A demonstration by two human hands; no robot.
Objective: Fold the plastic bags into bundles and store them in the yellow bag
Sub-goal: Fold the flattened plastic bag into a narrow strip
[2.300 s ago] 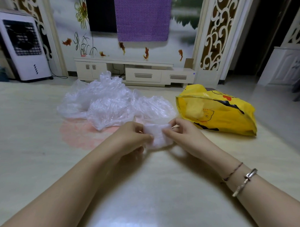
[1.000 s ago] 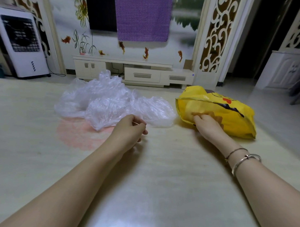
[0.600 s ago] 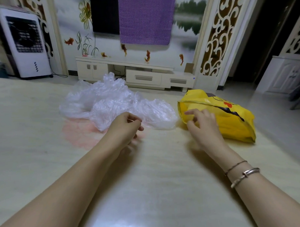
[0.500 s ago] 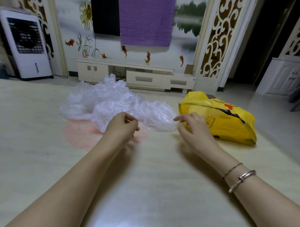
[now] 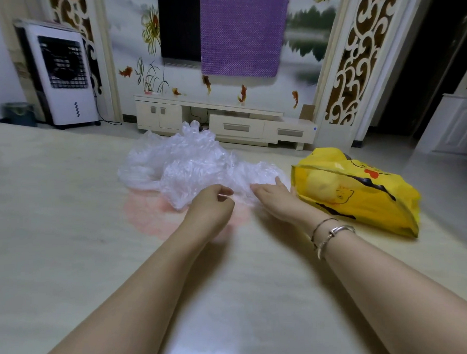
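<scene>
Pale, glossy worktop (image 5: 70, 235) fills the foreground of a living room, with a white TV cabinet (image 5: 225, 121) along the far wall at 12 o'clock, a purple cloth (image 5: 243, 30) hanging above it and a white air cooler (image 5: 62, 74) standing at 10 o'clock. A person's two bare forearms reach in from the near edge toward the middle of the worktop. A loose heap of clear plastic bags (image 5: 189, 165) lies just beyond the hands, toward 12 o'clock, partly over a faint pink patch (image 5: 146, 217) on the surface. The left hand (image 5: 209, 204) sits at the heap's near edge with its fingers (image 5: 225, 191) curled inward, thumb close to the forefinger; whether they pinch any film cannot be told from this angle. The right hand (image 5: 274, 199) lies palm down with its fingers (image 5: 277, 182) straight and close together, their tips resting on the right-hand end of the crumpled plastic. A thin cord and a metal bangle (image 5: 332, 233) circle the right wrist. The yellow bag (image 5: 360, 193), printed with a cartoon figure, lies on its side at 2 o'clock, just beside the right hand, its open mouth turned toward the heap; pale rounded shapes show through its wall, too indistinct to identify.
</scene>
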